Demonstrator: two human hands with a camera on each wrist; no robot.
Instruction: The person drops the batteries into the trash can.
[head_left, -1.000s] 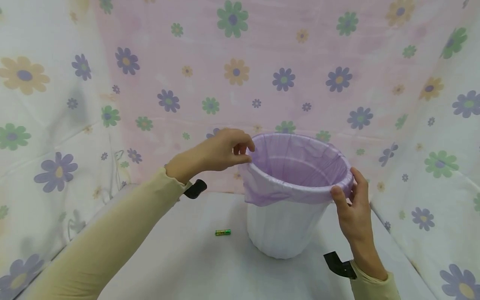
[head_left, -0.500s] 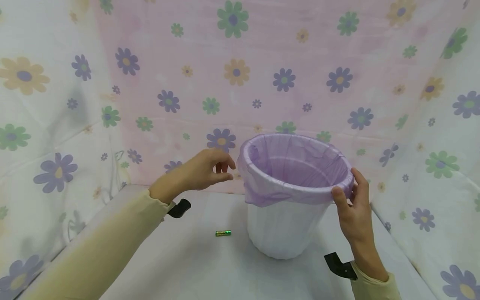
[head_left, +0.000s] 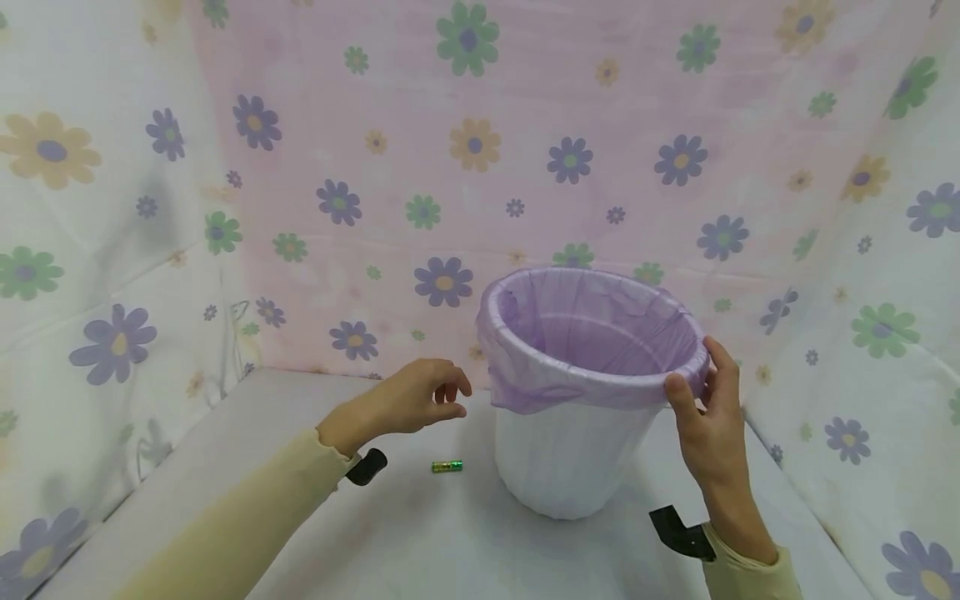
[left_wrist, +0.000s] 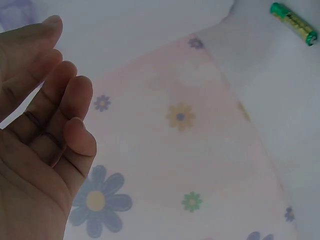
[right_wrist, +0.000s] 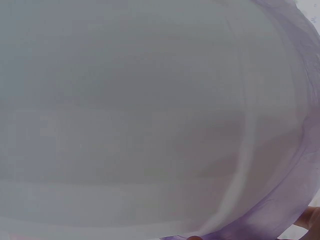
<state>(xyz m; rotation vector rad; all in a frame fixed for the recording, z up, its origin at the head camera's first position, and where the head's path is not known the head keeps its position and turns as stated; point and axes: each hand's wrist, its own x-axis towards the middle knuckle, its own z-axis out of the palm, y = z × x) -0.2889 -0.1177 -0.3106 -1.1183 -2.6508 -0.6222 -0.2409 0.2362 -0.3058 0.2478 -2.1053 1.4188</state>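
Note:
A white trash can (head_left: 566,458) stands on the table, tilted a little to the left in the head view. Folded over its rim is a purple trash bag (head_left: 536,379), which also lines the inside. My right hand (head_left: 711,429) grips the rim at the right, thumb in front and fingers around the far side. To the left of the can, my left hand (head_left: 405,400) hovers with loosely bent fingers and nothing in them. A green and gold battery (head_left: 447,467) lies on the table below that hand. The right wrist view is filled by the can's white wall (right_wrist: 125,125).
A white cloth covers the table (head_left: 360,533). Floral curtains (head_left: 390,100) enclose it at the back and both sides. Black wrist mounts (head_left: 678,533) sit at both sleeve cuffs.
My left hand has let go of the bag at the left rim, drawn back to the left and sunk toward the battery. The right hand and the trash can have stayed in place.

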